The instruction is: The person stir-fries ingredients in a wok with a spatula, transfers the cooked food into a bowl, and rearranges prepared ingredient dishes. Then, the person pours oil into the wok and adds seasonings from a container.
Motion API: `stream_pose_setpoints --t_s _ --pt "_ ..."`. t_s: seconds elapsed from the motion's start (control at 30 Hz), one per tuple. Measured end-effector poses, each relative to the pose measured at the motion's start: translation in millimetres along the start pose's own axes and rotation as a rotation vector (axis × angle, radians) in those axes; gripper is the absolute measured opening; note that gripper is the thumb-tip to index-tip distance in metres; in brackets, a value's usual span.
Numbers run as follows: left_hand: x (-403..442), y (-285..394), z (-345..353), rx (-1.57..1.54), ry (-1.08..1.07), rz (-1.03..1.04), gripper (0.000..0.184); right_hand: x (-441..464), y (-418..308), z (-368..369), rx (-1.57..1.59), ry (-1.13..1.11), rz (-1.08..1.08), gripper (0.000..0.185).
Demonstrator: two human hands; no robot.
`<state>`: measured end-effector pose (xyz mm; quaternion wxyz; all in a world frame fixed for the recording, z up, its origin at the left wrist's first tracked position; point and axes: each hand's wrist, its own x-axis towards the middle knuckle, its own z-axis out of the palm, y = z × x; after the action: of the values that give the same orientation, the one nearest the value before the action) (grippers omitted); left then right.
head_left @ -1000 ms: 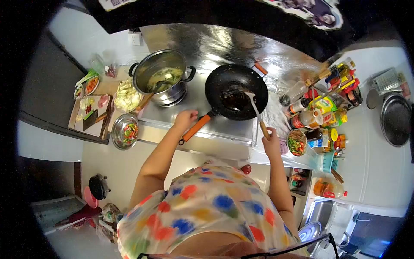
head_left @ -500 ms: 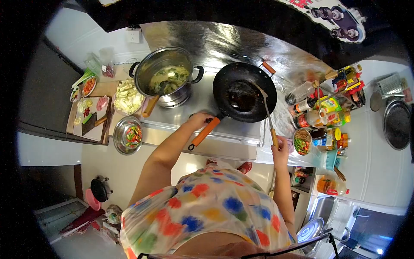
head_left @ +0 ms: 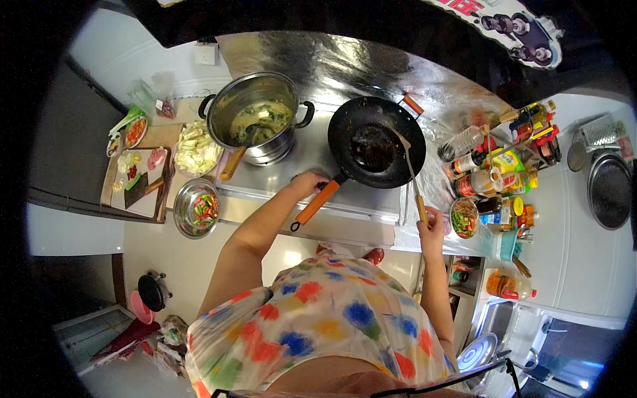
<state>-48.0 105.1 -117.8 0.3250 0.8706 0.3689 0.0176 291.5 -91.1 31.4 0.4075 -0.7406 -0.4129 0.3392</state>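
My left hand (head_left: 310,184) is at the stove's front edge, its fingers closed round what looks like a small dark stove knob, mostly hidden, beside the wok's orange handle (head_left: 316,207). The black wok (head_left: 355,136) sits on the stove, with a little dark, shiny liquid at its bottom. My right hand (head_left: 432,225) grips the wooden handle of a spatula (head_left: 414,172), whose metal blade rests at the wok's right side. Left of the wok stands a steel pot (head_left: 269,152) of greenish soup, with a wooden-handled ladle (head_left: 234,159) in it.
At left are a plate of cut pale vegetables (head_left: 196,147), a steel bowl (head_left: 183,219) with chopped peppers, and a cutting board (head_left: 147,207) carrying a cleaver (head_left: 136,190). To the right, a bowl of meat and peppers (head_left: 464,219) stands beside several seasoning bottles (head_left: 474,184).
Both hands stay almost where they were. The spatula remains at the wok's right side, and the wok and pot have not visibly moved.
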Motion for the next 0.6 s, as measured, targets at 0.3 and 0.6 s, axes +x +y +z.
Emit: stream_pose_setpoints --t_s 0.3,0.6 --pt "2.6 -1.2 0.0 0.045 -0.001 0.06 0.048 -4.2 26.0 -2.0 -0.006 0.015 -0.019 0.038" --pt "5.8 -1.2 0.0 -0.036 -0.059 -0.002 0.046 -9.3 23.1 -3.5 0.044 -0.009 0.076 0.04"
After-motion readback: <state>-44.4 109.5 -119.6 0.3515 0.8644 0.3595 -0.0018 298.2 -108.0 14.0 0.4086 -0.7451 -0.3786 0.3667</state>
